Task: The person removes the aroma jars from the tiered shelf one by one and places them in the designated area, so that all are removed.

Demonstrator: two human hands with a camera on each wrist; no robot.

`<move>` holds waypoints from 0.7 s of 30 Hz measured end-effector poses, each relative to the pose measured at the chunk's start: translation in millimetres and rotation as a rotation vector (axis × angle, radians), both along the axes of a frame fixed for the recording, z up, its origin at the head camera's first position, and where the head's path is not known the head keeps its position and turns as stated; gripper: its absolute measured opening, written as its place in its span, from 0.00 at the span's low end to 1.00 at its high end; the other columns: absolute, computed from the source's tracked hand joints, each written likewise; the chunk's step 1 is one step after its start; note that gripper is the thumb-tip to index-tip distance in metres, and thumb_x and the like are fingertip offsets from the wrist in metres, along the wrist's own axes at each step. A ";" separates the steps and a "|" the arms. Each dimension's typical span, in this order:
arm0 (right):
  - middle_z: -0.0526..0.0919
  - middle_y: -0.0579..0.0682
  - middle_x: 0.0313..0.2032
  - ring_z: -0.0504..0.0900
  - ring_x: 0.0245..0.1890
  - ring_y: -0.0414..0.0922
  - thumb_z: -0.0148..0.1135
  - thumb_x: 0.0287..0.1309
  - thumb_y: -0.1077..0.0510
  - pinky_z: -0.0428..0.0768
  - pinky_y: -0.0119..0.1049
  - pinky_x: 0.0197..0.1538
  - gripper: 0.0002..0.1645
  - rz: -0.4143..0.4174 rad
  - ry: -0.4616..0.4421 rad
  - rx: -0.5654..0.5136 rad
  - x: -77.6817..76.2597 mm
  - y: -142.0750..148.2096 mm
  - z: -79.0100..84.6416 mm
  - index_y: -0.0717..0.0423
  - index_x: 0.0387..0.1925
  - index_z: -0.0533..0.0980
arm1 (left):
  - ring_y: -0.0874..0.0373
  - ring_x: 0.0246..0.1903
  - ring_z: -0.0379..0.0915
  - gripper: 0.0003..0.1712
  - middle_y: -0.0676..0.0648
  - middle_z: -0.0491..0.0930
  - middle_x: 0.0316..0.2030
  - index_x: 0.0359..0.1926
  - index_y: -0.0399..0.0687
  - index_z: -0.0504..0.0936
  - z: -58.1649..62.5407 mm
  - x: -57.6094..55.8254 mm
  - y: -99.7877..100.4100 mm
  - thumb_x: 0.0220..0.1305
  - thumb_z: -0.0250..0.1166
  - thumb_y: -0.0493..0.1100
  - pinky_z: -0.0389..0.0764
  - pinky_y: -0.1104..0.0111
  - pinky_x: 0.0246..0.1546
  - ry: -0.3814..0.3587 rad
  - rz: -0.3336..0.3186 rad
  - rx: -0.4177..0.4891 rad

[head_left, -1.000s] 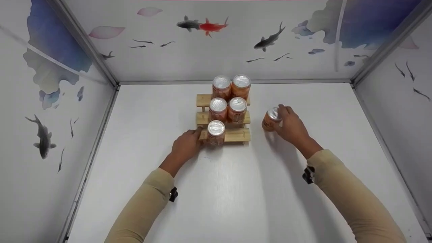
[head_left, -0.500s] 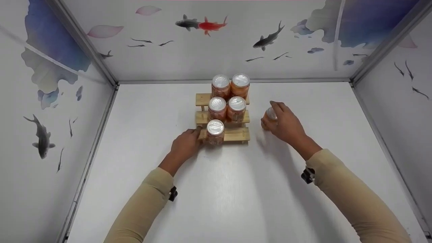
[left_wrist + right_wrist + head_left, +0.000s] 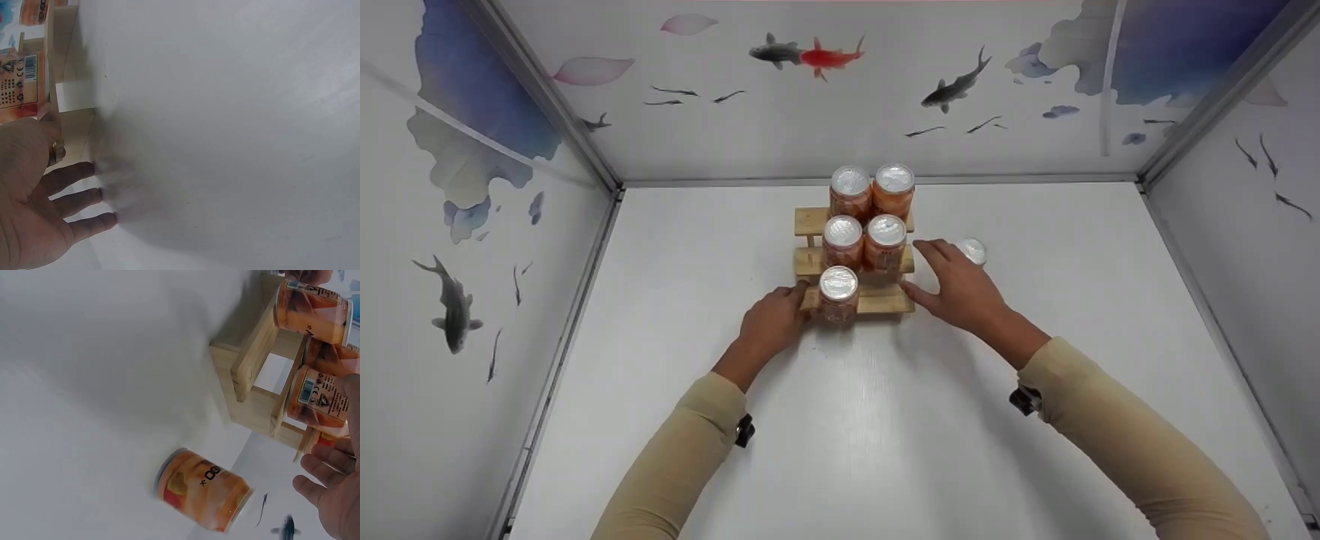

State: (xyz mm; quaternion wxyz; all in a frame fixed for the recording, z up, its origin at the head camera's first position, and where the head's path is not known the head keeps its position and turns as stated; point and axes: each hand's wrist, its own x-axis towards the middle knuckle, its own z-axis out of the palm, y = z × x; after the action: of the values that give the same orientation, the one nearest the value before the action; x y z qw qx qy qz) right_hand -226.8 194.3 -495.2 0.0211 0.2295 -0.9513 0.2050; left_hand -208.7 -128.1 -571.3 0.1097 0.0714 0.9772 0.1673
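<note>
A three-step wooden rack (image 3: 886,300) carries orange-labelled cans with silver tops. Two cans stand on the top step, two on the middle one, and one can (image 3: 838,301) on the left of the bottom step. My left hand (image 3: 771,324) grips the left end of that bottom step between thumb and forefinger; in the left wrist view its other fingers (image 3: 79,202) spread down to the table. By the rack's right end is my right hand (image 3: 966,294), fingers apart and holding nothing. Behind it another can (image 3: 203,489) stands upright on the table, mostly hidden in the head view.
The white table (image 3: 840,435) is bounded by a back wall (image 3: 840,127) and side walls painted with fish and flower shapes. The rack stands near the back wall.
My right hand has let go of the loose can and moved left to the rack's right end. The can stays on the table. My left hand keeps its hold on the rack.
</note>
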 end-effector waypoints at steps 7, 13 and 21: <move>0.85 0.61 0.64 0.87 0.62 0.60 0.72 0.74 0.40 0.88 0.59 0.59 0.39 0.057 0.012 0.010 7.4 -16.7 1.7 0.57 0.75 0.75 | 0.39 0.70 0.80 0.36 0.36 0.79 0.73 0.84 0.47 0.68 -0.3 -0.1 -0.2 0.86 0.61 0.55 0.83 0.44 0.67 -0.016 0.012 0.005; 0.86 0.60 0.63 0.89 0.60 0.59 0.74 0.73 0.42 0.88 0.57 0.57 0.36 0.114 -0.025 -0.016 11.7 -32.7 0.8 0.57 0.72 0.77 | 0.38 0.72 0.79 0.36 0.36 0.79 0.74 0.84 0.48 0.68 0.2 -0.9 -0.1 0.86 0.62 0.55 0.83 0.44 0.68 -0.032 0.019 0.013; 0.83 0.59 0.68 0.87 0.63 0.59 0.76 0.72 0.41 0.87 0.59 0.60 0.41 0.153 -0.052 -0.043 13.3 -55.9 -4.5 0.55 0.76 0.74 | 0.37 0.69 0.81 0.35 0.35 0.80 0.72 0.84 0.48 0.69 -0.4 -0.7 0.3 0.86 0.62 0.55 0.85 0.44 0.65 -0.006 0.010 0.009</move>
State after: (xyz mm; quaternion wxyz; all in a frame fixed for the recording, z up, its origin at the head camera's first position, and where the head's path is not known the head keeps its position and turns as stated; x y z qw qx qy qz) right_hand -213.5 138.5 -499.7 -0.0144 0.2953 -0.9266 0.2325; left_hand -209.5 -127.8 -571.7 0.1116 0.0667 0.9764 0.1724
